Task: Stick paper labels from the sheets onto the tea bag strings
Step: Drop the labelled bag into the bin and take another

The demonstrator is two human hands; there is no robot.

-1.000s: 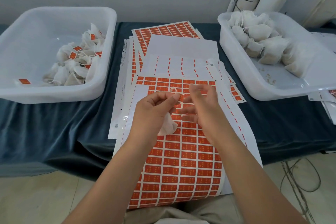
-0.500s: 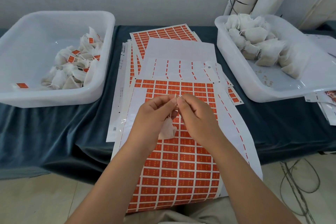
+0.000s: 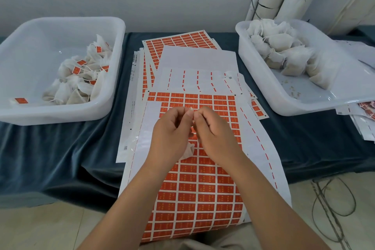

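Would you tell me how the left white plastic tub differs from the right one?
The left white plastic tub holds tea bags with orange labels; the right white plastic tub holds unlabelled ones. Crumbs dot the right tub's floor, not the left tub's. Both sit on the dark cloth.

Two hands: left hand (image 3: 170, 134), right hand (image 3: 215, 134). Two tubs: left tub (image 3: 60, 115), right tub (image 3: 284, 105). One bag (image 3: 188, 151) is in hand, with one string (image 3: 191, 110) pinched by both hands. Each tub holds a heap of bags too tangled to count. The middle stack has at least five overlapping sheets (image 3: 198, 199); the exact count is hidden.
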